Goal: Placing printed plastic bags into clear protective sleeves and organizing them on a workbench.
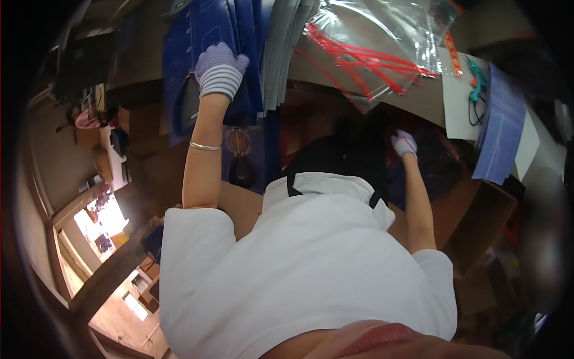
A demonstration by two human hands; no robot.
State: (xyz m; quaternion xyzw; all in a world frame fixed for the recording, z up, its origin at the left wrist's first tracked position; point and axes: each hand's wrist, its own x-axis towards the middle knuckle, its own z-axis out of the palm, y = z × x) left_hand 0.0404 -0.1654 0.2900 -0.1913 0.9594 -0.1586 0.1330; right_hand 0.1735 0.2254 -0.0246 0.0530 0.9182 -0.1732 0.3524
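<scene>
Presently facing a table (418,99) with blue sheets (206,27) at its left end

Starting big, seeing a cardboard box (478,221) below the table's right part. Then finding the blue sheets, standing in layers at the table's left end and dipping below its near edge. Judging by their flat faces and thin edges, probably feeling stiff like card, light singly but weighty together; perhaps sliding over one another, and likely creasing at a corner if pinched hard. Favouring, on that guess, a flat hold along one long edge, supporting the face from behind.

Noting clear plastic bags (382,36) with red strips on the table's middle, looking slick and limp. Spotting a grey stack (281,57) on the table, between the blue sheets and the bags. Passing to a lone blue sheet (502,128), overhanging the table's right end, and to a white sheet (459,107) just beside.

Holding the left hand (219,69), gloved, at the blue sheets on the table's left, with curled fingers; not being able to tell whether pinching a sheet or only pressing its face. Holding the right hand (405,143), gloved too, below the table's near edge; not being able to tell whether gripping anything.

Ending small, seeing a teal tool (476,84), perhaps scissors, at the table's right end.
</scene>
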